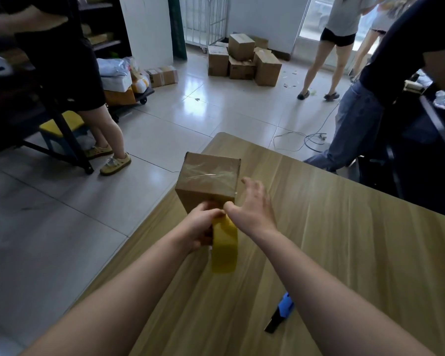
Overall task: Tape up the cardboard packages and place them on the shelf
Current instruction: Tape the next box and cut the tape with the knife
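A small cardboard box (pixel 208 177) stands on the wooden table (pixel 332 240) near its left edge, with clear tape across its top. My left hand (pixel 201 226) grips a roll of yellowish tape (pixel 224 249) just in front of the box's near face. My right hand (pixel 253 205) has its fingers spread beside the box's right side, and its thumb presses the tape end against the box's near face. Dark shelving (pixel 100 24) stands at the far left.
A blue utility knife (pixel 280 314) lies on the table under my right forearm. One person stands at the left by the shelving, another leans at the right, a third stands by the far door. Stacked cardboard boxes (pixel 242 60) and cables lie on the tiled floor.
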A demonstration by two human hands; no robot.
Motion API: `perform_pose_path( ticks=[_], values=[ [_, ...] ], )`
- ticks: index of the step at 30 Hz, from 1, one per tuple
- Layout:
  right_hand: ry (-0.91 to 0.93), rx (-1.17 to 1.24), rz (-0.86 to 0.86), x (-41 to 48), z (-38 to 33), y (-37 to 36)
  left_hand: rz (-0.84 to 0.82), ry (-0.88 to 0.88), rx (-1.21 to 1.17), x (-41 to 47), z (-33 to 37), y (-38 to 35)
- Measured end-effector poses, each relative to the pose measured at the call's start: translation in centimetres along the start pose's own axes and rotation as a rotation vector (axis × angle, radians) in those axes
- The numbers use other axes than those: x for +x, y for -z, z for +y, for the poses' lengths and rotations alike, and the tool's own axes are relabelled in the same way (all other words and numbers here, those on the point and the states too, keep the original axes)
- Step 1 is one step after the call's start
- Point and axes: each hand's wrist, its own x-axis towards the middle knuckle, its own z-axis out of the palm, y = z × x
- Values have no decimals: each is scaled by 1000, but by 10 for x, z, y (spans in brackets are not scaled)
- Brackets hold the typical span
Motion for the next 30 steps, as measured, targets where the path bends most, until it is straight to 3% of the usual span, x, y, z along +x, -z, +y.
perform_pose_path(
  ticks=[6,12,21,24,30],
  values=[
    [195,-152,-188,38,1,3,-45,25,24,-1,3,3],
    [208,-370,-181,51,6,10,-58,10,56,4,8,8],
    [220,-384,-204,41,7,10,-2,84,170,-3,-5,5],
    [221,-397,-206,41,5,10,50,69,300,3,-14,5],
    [166,-317,-256,47,6,11,124,-2,291,2,-8,-5]
  ],
)
